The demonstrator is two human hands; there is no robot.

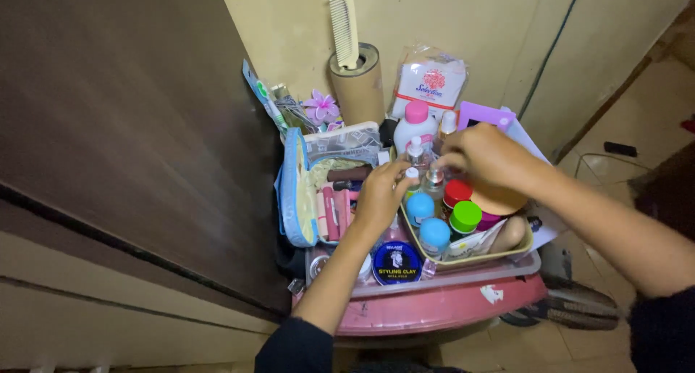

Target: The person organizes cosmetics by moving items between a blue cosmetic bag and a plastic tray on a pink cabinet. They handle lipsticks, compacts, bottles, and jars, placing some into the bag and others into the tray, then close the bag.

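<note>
My left hand (380,193) reaches in from below and pinches a small clear bottle with a white cap (411,174). From the right comes my right hand (481,154), fingers curled over the tops of the small spray bottles (434,177); whether it grips one I cannot tell. Both hands hover over a beige tray (470,258) packed with bottles with blue caps (420,206), a green cap (465,215) and a red cap (456,192). A white bottle with a pink cap (414,123) stands behind.
The tray sits on a pink stool (441,304) in a corner. An open blue pouch (293,195) holds lipsticks. A round dark tin (397,263), a cardboard tube with a comb (358,83), a tissue pack (431,83) and a dark wardrobe door (123,127) are around.
</note>
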